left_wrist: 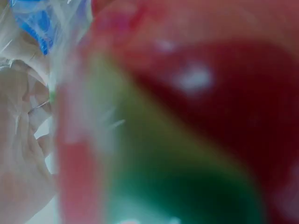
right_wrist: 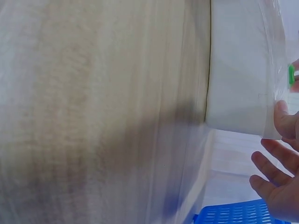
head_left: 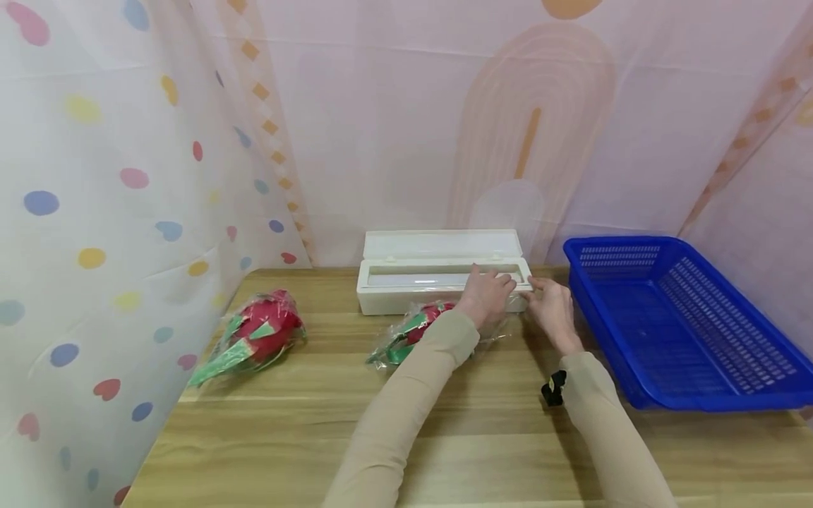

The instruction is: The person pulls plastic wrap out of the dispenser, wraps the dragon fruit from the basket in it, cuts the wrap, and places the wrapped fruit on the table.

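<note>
A white cling film dispenser (head_left: 406, 302) stands at the back of the table, its lid (head_left: 441, 244) raised and a roll of film (head_left: 425, 279) inside. My left hand (head_left: 488, 295) reaches over its front rim, fingers pinching a small green piece (right_wrist: 291, 74) there. At the right front corner, my right hand (head_left: 551, 310) grips the edge of the clear film (right_wrist: 275, 51), thumb in front and fingers spread beyond the box end. Under my left forearm lies a film-wrapped dragon fruit (head_left: 438, 310), red with green leaf tips, which fills most of the left wrist view.
Another wrapped dragon fruit (head_left: 273, 328) lies at the table's left side. A blue plastic basket (head_left: 610, 331) stands close to my right hand. Patterned curtains (head_left: 381, 141) hang behind the table and on its sides.
</note>
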A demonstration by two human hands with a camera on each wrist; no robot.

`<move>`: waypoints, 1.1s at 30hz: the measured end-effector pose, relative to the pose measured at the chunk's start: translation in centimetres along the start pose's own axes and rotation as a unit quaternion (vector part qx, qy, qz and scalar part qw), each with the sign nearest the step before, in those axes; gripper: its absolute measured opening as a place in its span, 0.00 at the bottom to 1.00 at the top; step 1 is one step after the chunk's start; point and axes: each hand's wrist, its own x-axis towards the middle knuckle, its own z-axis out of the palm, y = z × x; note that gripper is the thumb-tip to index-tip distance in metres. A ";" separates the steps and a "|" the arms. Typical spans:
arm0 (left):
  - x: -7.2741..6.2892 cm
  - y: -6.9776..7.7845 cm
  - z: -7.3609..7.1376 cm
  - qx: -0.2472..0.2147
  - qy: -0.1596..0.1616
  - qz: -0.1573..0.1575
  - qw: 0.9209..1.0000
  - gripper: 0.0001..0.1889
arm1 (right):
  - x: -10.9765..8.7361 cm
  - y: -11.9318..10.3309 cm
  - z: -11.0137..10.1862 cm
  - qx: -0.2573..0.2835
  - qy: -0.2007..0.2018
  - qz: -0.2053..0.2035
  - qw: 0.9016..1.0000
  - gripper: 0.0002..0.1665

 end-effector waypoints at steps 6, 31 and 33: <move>-0.5 -0.9 -0.5 -0.017 -0.026 0.002 1.000 0.26 | 0.0 0.1 0.2 0.004 -0.009 0.001 1.000 0.22; -3.7 -6.9 2.2 -0.154 -0.027 0.023 0.987 0.25 | -0.2 0.0 -0.2 -0.007 -0.012 0.006 1.000 0.22; -4.1 -7.5 2.5 -0.164 -0.026 0.025 0.986 0.25 | -0.2 0.0 -0.2 -0.007 -0.012 0.010 1.000 0.21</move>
